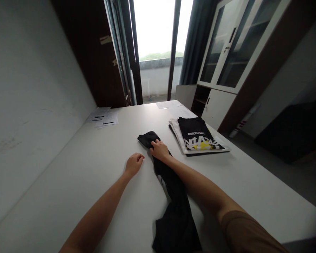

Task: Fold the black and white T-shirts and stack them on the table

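Observation:
A black garment (177, 203) lies in a long, bunched strip on the white table, running from the near edge to the middle; its exact kind cannot be told. My right hand (159, 149) rests on the garment close to its far end, fingers bent into the cloth. To the left of it, my left hand (134, 163) is over the bare tabletop with its fingers curled in and nothing seen in them. It does not touch the garment. On the right is a flat stack of folded shirts (197, 135), the top one black with white lettering and a yellow print.
The white table (94, 154) meets a wall on the left. Printed papers (105, 117) lie at its far left corner, and more sheets (171, 105) at the far end. A white cabinet (221, 105) with glass doors stands beyond the right edge.

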{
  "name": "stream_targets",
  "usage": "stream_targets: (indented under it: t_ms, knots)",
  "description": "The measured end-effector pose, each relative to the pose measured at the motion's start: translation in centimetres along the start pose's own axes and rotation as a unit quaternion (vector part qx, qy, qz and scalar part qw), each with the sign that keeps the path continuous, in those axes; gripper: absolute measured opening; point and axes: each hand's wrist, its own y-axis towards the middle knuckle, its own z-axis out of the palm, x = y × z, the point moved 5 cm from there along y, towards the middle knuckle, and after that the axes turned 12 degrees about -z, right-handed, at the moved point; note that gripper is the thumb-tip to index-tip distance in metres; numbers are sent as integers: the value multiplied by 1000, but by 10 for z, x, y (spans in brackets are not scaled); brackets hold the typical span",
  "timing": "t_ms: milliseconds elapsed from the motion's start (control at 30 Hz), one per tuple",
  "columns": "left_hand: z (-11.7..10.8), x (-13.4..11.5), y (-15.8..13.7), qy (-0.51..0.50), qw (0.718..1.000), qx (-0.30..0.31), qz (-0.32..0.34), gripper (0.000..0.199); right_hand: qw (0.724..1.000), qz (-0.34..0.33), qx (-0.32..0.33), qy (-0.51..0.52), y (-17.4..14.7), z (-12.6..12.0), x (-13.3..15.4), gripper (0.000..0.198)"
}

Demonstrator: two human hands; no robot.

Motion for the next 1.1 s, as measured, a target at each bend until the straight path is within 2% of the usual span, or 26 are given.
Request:
stream_targets:
  t_ms: [67, 100, 167, 233, 300, 367, 467, 567, 633, 700, 767, 867, 933, 1000, 1100]
  knots:
    - [-2, 9, 6, -27, 999, -27, -16, 19, 988, 40, -44, 145, 9, 1, -10, 18]
    - [-3, 13, 10, -40, 998, -42, -27, 19, 968, 61, -65, 233, 13, 2, -14, 20]
    - [-5, 21, 19, -54, 995, -69, -45, 21, 905, 92, -98, 404, 19, 8, -20, 25]
    - [-5, 24, 29, -70, 992, -89, -55, 30, 838, 104, -119, 523, 21, 14, -22, 30]
    - [-3, 25, 37, -94, 988, -96, -72, 41, 791, 110, -117, 590, 19, 20, -20, 34]
    - [2, 22, 43, -94, 988, -86, -90, 48, 757, 118, -93, 636, 15, 26, -17, 35]
    - [13, 16, 45, -83, 991, -39, -94, 48, 724, 126, -50, 676, 10, 32, -12, 36]
    - [20, 15, 45, -213, 973, 2, -87, 38, 743, 97, -42, 660, 8, 30, -5, 38]
    - [19, 17, 45, -315, 945, 7, -86, 41, 767, 64, -29, 637, 7, 27, 1, 41]
    - [16, 19, 45, -371, 925, 9, -83, 49, 793, 28, 0, 609, 6, 25, 10, 44]
    - [11, 18, 44, -402, 912, 16, -77, 54, 825, -10, 19, 565, 5, 23, 15, 44]
    - [5, 10, 38, -417, 907, 45, -48, 58, 870, -88, -2, 485, 5, 16, 19, 39]
    - [7, 1, 34, -412, 907, 85, -15, 60, 889, -126, -18, 439, 4, 12, 20, 39]
    - [12, -5, 31, -406, 908, 102, 2, 61, 907, -136, -22, 397, 3, 11, 20, 39]
    - [16, 6, 35, -422, 903, 24, -77, 51, 922, -148, -26, 356, -1, 8, 25, 39]
